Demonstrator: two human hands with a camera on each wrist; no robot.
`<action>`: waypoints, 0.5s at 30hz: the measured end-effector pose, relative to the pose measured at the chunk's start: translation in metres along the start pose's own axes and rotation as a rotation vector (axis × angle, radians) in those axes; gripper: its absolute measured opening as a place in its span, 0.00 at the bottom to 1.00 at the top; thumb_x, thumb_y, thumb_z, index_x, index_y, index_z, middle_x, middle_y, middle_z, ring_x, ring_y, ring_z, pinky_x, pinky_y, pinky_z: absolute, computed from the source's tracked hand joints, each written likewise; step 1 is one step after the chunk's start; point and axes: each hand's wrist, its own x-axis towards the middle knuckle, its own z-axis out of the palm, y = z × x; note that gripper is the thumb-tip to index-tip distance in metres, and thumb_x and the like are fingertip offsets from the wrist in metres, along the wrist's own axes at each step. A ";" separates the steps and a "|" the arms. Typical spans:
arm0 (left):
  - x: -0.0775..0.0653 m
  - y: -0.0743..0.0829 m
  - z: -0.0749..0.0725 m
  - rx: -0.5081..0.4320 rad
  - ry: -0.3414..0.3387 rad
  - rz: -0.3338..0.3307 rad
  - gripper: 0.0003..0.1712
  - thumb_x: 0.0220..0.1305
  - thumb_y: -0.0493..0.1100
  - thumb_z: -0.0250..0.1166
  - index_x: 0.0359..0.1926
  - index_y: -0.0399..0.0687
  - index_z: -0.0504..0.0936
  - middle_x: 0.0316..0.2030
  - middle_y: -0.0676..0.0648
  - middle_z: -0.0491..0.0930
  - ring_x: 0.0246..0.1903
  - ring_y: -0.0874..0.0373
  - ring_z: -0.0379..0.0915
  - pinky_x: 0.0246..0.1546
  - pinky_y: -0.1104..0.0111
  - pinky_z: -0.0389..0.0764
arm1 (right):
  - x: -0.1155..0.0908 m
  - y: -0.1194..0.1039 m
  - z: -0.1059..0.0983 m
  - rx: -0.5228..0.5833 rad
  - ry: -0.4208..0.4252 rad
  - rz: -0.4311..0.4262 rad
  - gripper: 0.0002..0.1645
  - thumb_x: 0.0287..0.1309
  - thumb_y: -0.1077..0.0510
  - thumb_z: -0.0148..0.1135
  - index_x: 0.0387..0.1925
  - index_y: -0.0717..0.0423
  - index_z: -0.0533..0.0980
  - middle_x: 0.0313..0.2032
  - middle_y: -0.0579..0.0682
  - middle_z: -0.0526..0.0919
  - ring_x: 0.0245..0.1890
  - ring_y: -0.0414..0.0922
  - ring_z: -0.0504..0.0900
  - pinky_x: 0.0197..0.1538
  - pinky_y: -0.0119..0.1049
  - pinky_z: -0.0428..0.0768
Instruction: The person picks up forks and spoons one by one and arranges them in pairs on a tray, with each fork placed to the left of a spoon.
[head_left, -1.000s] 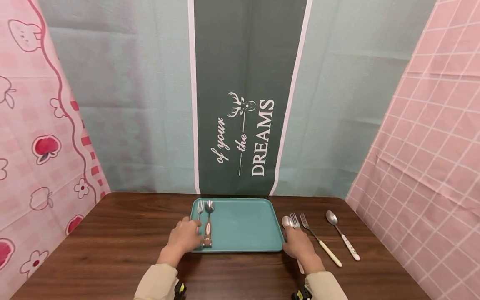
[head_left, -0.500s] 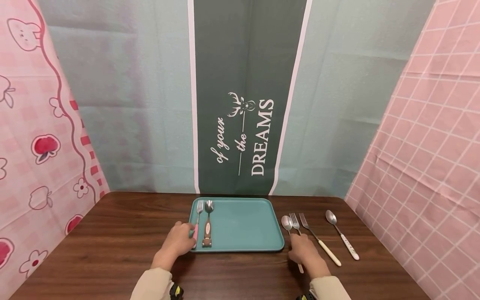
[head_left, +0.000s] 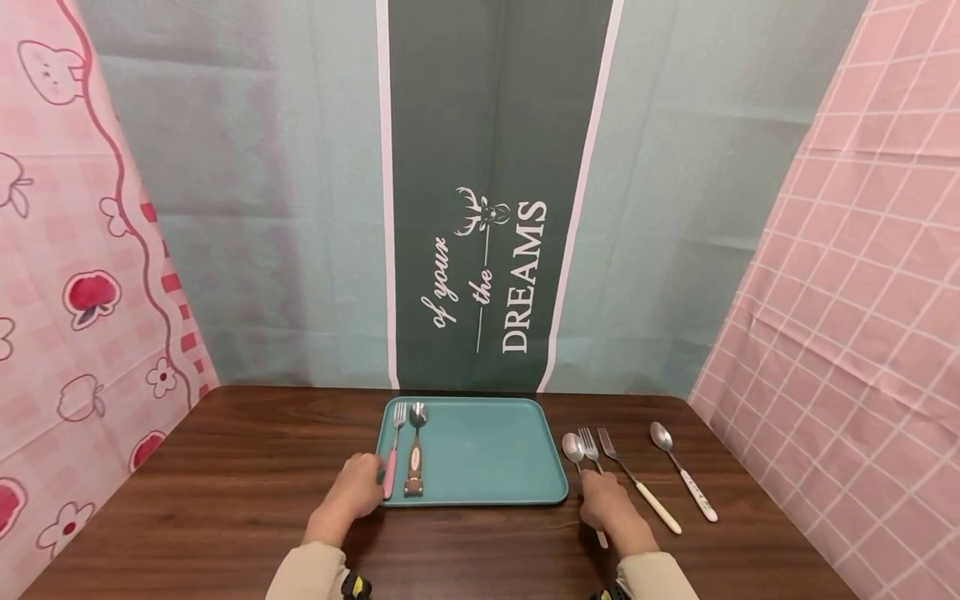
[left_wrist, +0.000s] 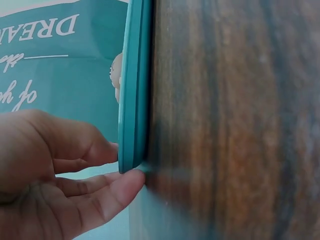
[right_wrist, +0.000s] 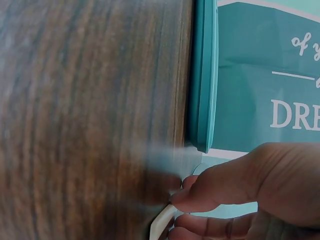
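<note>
My left hand (head_left: 356,485) is at the front left corner of the teal tray (head_left: 487,458), with fingertips (left_wrist: 131,181) on both sides of the rim in the left wrist view. Just inside that rim lie a fork (head_left: 391,471) with a pink handle and a spoon (head_left: 416,454) with a brown bear handle. Right of the tray my right hand (head_left: 607,502) pinches the pale handle of a spoon (head_left: 573,448); in the right wrist view this handle (right_wrist: 161,222) shows below the thumb. Beside it lies a fork (head_left: 588,442) whose handle is hidden under the hand.
Further right on the wooden table (head_left: 247,467) lie a fork (head_left: 652,498) with a yellow handle and a spoon (head_left: 693,483) with a white patterned handle. A printed cloth (head_left: 480,250) hangs behind, and pink cloths (head_left: 885,350) hang at both sides.
My left hand has moved left off the bear spoon and the pink fork to the tray's rim, uncovering both. My right hand has drawn slightly right and toward me.
</note>
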 end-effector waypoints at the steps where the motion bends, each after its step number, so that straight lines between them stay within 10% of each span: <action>1: 0.000 0.000 0.000 -0.001 0.000 -0.003 0.12 0.42 0.26 0.61 0.33 0.28 0.80 0.31 0.38 0.77 0.37 0.43 0.72 0.40 0.52 0.73 | 0.001 0.001 0.000 0.004 0.001 -0.002 0.12 0.46 0.75 0.56 0.35 0.67 0.73 0.30 0.63 0.73 0.32 0.59 0.75 0.32 0.48 0.73; 7: -0.001 -0.003 0.001 -0.016 0.005 -0.017 0.08 0.43 0.26 0.61 0.29 0.30 0.80 0.27 0.41 0.75 0.32 0.48 0.70 0.37 0.53 0.74 | 0.004 0.010 0.001 0.018 0.012 -0.007 0.08 0.45 0.73 0.56 0.28 0.61 0.72 0.24 0.53 0.72 0.24 0.48 0.70 0.26 0.42 0.70; 15: 0.000 -0.005 0.002 -0.037 0.006 -0.035 0.05 0.42 0.25 0.59 0.20 0.36 0.75 0.21 0.45 0.67 0.26 0.52 0.63 0.28 0.60 0.70 | 0.004 0.020 -0.003 -0.024 0.064 0.061 0.17 0.45 0.71 0.57 0.41 0.65 0.75 0.36 0.68 0.71 0.41 0.68 0.70 0.33 0.57 0.72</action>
